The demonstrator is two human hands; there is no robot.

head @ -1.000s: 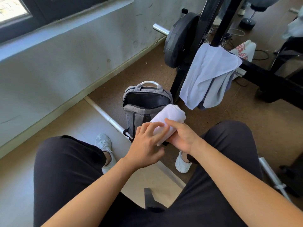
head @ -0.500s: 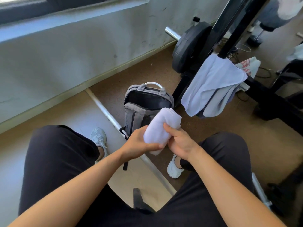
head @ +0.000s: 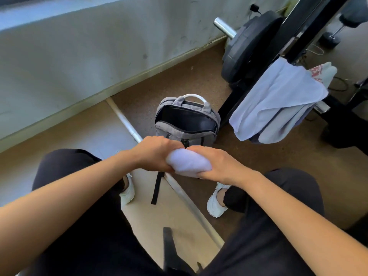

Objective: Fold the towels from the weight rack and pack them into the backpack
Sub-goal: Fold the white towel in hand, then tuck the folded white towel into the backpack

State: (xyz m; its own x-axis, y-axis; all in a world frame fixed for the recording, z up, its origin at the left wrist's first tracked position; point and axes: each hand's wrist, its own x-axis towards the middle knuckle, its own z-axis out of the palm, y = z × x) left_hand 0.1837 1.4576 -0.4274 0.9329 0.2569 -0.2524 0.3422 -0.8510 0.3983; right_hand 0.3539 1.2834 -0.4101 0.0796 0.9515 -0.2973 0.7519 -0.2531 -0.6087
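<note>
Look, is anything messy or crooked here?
A little. The towels on the weight rack hang bunched and lopsided, one corner drooping low. A black strap from the open backpack trails loose on the floor. The rolled towel, gripped by the left hand and right hand, looks tidy.

Two hands show, a left hand (head: 157, 154) and a right hand (head: 217, 164), with one rolled towel (head: 188, 163) between them. There is one backpack (head: 179, 134). On the one rack (head: 298, 26) hangs one pale towel (head: 278, 96) over at least one darker cloth (head: 282, 126); how many layers lie beneath cannot be told. One red-printed cloth (head: 322, 71) lies behind. There is one plate (head: 245, 50), one pipe (head: 123, 118), and two white shoes, a left shoe (head: 127, 193) and a right shoe (head: 216, 202).
</note>
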